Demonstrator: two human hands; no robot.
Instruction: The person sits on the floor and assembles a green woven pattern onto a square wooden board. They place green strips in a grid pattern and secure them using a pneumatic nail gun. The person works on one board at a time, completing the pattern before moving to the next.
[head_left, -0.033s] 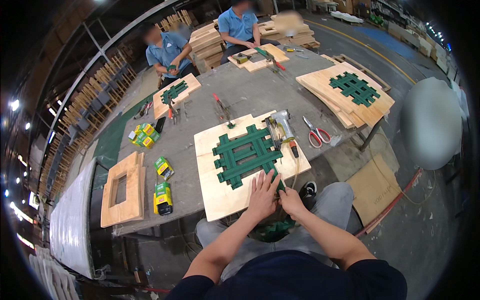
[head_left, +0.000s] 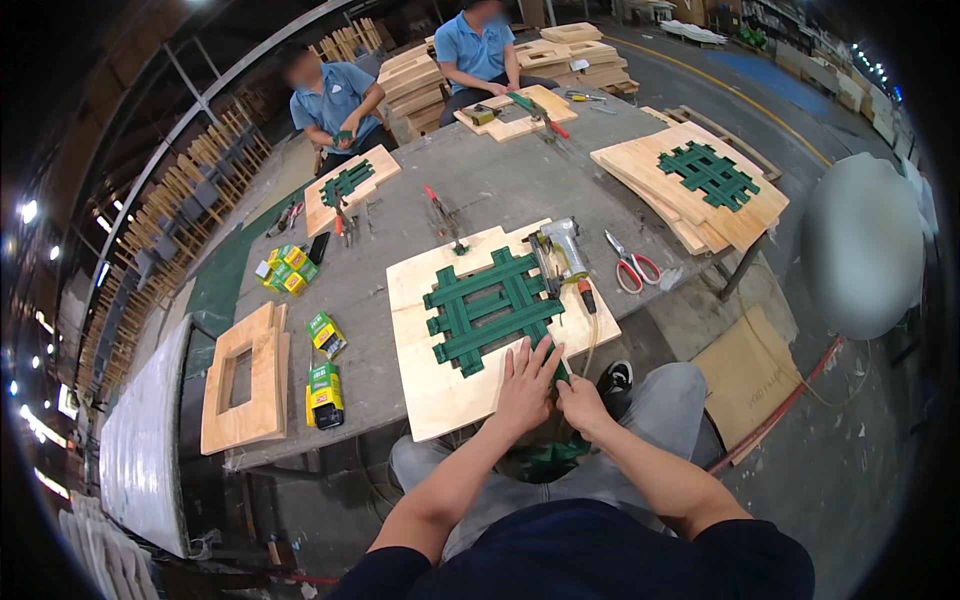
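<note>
Green webbing straps (head_left: 480, 345) are woven in a lattice over the opening of a pale plywood board (head_left: 440, 395), which lies at the table's near edge. My left hand (head_left: 526, 385) rests flat near that edge, fingers stretched out over the end of one strap. Beside it, my right hand (head_left: 583, 405) is closed round the same strap's near end; its fingertips are partly hidden. A pneumatic staple gun (head_left: 566, 252) with an orange-tipped hose fitting lies on the board's far right corner. More green webbing (head_left: 552, 458) hangs in a bunch between my knees.
Red-handled scissors (head_left: 632, 268) lie right of the board, and a red-handled tool (head_left: 440, 212) beyond it. Yellow-green boxes (head_left: 325, 385) stand left, near a bare wooden frame (head_left: 215, 415). Stacked boards (head_left: 640, 185) sit at the right edge. Two co-workers in blue shirts (head_left: 475, 52) work across the table (head_left: 400, 255).
</note>
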